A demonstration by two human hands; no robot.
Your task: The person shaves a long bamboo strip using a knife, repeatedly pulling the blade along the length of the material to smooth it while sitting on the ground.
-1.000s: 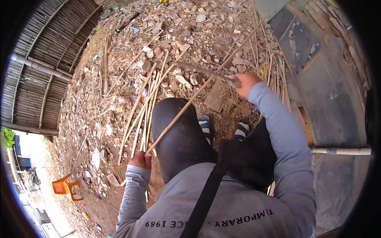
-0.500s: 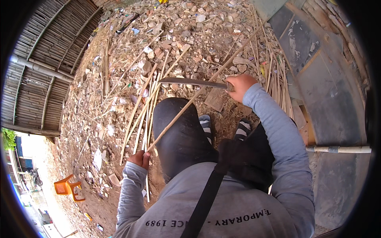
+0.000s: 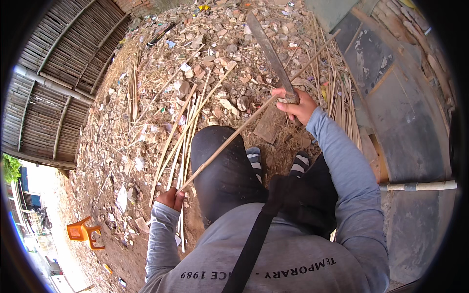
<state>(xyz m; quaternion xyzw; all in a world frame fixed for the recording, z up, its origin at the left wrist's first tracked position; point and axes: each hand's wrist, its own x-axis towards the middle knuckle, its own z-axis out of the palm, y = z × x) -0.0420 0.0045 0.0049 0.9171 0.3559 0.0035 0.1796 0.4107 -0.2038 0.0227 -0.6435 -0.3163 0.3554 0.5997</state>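
Observation:
My left hand (image 3: pixel 170 198) is closed around the near end of a long bamboo strip (image 3: pixel 222 147), beside my left thigh. From there the strip slants up over my left knee, past my right hand, to the far right. My right hand (image 3: pixel 304 107) is closed on the handle of a machete (image 3: pixel 267 48), whose long dark blade points up and away to the left. The blade's base crosses the strip close to my right fingers. Those fingers are at the strip; whether they also grip it I cannot tell.
Split bamboo strips (image 3: pixel 188 129) lie left of my knee, and another pile (image 3: pixel 337 100) lies on the right. Rubble covers the ground. A bamboo wall (image 3: pixel 58 53) rises at the left, near an orange plastic chair (image 3: pixel 80 231). Dark sheets (image 3: pixel 395 117) line the right side.
The machete has swung from lying level across the strip to pointing up and away. My right hand has turned and come against the strip. My left hand still holds the near end.

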